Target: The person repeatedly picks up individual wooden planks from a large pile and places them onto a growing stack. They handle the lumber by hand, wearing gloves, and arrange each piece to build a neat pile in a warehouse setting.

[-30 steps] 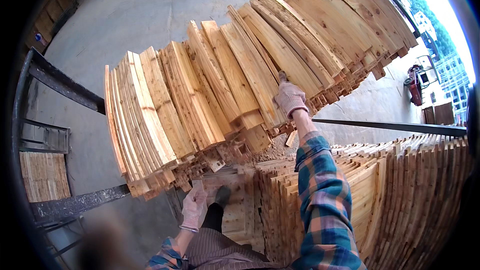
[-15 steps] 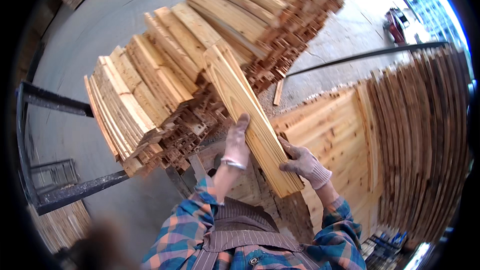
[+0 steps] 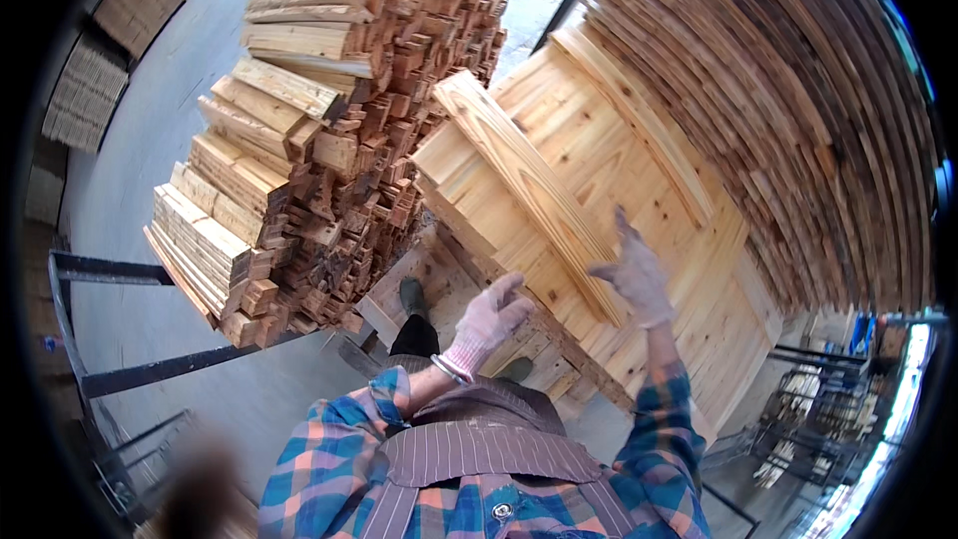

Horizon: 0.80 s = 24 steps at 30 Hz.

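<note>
A long pale wooden board lies slantwise on a work surface of pale planks; an edge along its side may be a second board beneath it. My right hand, in a light knitted glove, hovers beside the board's near end with fingers spread. Nothing is in its grasp, and I cannot tell whether the thumb side brushes the board. My left hand, gloved too, is in front of the surface's near edge. Its fingers are loosely bent and apart, holding nothing.
A big pile of cut boards rises to the left. Tall stacked dark planks line the right. Another narrow board rests on the surface before them. A black metal frame stands at the lower left.
Both hands held the board before; now it lies on the plank surface and they have let go. My view has turned to the right, and the left hand is away from the board.
</note>
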Available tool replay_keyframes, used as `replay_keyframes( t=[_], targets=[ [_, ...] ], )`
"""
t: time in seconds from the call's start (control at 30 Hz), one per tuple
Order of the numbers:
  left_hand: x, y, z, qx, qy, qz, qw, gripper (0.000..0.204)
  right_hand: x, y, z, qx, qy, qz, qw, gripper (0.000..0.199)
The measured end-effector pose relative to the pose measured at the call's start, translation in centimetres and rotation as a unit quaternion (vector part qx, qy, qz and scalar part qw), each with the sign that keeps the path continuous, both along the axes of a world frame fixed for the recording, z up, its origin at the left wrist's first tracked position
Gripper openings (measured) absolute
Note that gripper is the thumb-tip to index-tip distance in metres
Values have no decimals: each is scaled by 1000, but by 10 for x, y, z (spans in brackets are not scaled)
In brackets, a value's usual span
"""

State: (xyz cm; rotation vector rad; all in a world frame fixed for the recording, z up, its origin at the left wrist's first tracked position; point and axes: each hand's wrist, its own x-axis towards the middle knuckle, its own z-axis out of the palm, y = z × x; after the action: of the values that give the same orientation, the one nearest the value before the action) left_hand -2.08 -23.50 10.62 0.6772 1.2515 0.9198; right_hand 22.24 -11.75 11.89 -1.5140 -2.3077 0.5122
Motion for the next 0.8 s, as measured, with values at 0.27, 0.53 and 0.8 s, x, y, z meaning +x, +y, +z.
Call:
replay_keyframes(
  t=[0.27,0.53,0.8],
  targets=[
    [-11,84,13,340,429,-199,813,79,-3,-13,9,-116,36,-112,986,99],
    [28,176,-4,387,620,-501,463,112,163,-174,7,-96,233,-463,850,85],
    [57,131,-33,471,621,-391,490,116,237,-197,-85,-61,111,-597,792,55]
  ],
)
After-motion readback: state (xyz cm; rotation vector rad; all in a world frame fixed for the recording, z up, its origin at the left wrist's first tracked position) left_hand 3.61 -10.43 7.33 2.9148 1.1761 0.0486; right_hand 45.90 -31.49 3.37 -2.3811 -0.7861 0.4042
